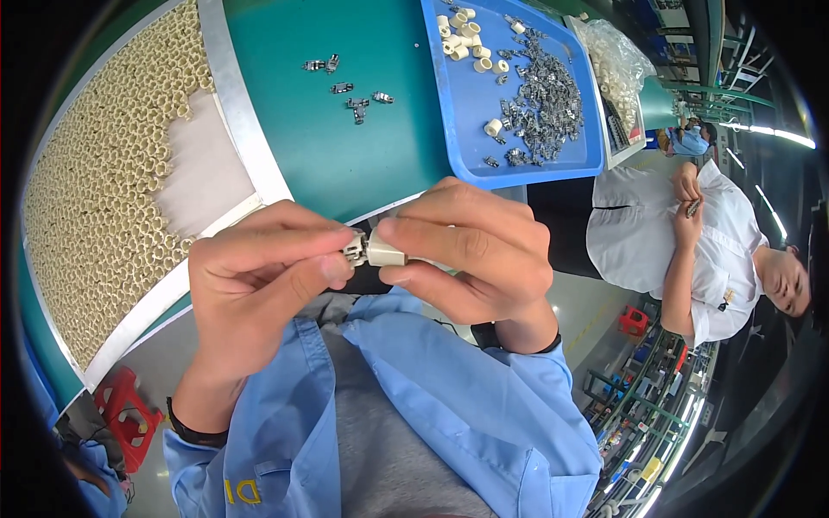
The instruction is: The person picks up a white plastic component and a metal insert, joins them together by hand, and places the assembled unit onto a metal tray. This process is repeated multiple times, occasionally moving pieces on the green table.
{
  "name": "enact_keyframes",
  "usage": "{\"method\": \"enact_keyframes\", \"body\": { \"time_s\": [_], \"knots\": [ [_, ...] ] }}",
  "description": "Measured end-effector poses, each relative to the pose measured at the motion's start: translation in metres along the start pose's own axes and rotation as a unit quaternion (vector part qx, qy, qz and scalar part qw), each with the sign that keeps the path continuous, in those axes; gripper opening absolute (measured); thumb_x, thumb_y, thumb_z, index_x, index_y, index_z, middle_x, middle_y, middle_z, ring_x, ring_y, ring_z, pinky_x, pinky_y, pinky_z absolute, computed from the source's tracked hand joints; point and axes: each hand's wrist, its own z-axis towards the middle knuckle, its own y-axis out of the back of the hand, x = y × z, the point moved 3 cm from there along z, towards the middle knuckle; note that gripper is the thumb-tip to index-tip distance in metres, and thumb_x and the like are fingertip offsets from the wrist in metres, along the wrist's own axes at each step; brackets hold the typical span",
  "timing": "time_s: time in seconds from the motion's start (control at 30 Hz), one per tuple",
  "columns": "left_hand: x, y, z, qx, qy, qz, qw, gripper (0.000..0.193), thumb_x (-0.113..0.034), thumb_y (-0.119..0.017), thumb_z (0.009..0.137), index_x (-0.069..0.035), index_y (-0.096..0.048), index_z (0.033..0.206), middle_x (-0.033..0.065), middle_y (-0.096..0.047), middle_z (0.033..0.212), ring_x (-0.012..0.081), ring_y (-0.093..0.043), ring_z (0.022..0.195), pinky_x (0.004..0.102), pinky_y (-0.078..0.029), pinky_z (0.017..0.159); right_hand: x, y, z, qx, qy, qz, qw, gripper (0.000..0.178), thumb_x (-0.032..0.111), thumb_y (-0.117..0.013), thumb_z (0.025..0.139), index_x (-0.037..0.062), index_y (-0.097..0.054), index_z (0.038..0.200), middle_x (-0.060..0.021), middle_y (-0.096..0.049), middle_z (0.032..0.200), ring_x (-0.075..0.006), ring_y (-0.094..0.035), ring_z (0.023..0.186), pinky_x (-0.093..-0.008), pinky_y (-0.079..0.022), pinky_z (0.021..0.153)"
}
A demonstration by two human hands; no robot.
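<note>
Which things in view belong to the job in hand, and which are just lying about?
Seem to belong:
Small metallic piece in the left hand
Cream sleeve in the right hand
Blue tray with cream sleeves and metal pieces
Loose metal pieces on the green surface
White-framed tray of cream pieces

Probably just around:
Red plastic stool, lower left
Red plastic object, right

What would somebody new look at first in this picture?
Probably the big heap of cream pieces filling much of the left side. Next might come the bright blue tray at the top, right of the middle, with dark metal bits scattered in it. In the centre, the left hand pinches a small part close to the cream cap in the right hand.
</note>
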Motion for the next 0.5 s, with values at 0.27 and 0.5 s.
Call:
{"method": "enact_keyframes", "body": {
  "time_s": [0.27, 0.5],
  "knots": [
    [0.001, 0.002, 0.003, 0.045, -0.016, -0.009, 0.999, 0.020, 0.008, -0.069, 0.087, 0.005, -0.074, 0.107, 0.0185, -0.068, 0.100, 0.0179, -0.067, 0.078, 0.0275, -0.055, 0.067, -0.001, 0.000, 0.003, 0.018, -0.027, 0.035, 0.999, 0.032, 0.011, -0.083, 0.079, -0.0100, -0.071, 0.100, -0.0201, -0.071, 0.087, -0.0256, -0.070, 0.070, -0.0330, -0.057, 0.059],
    [0.019, 0.000, 0.006, 0.025, -0.004, -0.088, 0.996, 0.025, 0.010, -0.067, 0.088, 0.005, -0.071, 0.112, 0.0191, -0.069, 0.107, 0.0186, -0.068, 0.080, 0.0283, -0.056, 0.070, -0.011, -0.007, -0.001, -0.018, -0.057, 0.022, 0.998, 0.030, 0.008, -0.082, 0.079, -0.0083, -0.072, 0.102, -0.0182, -0.071, 0.088, -0.0231, -0.068, 0.066, -0.0302, -0.053, 0.056]
  ]
}}
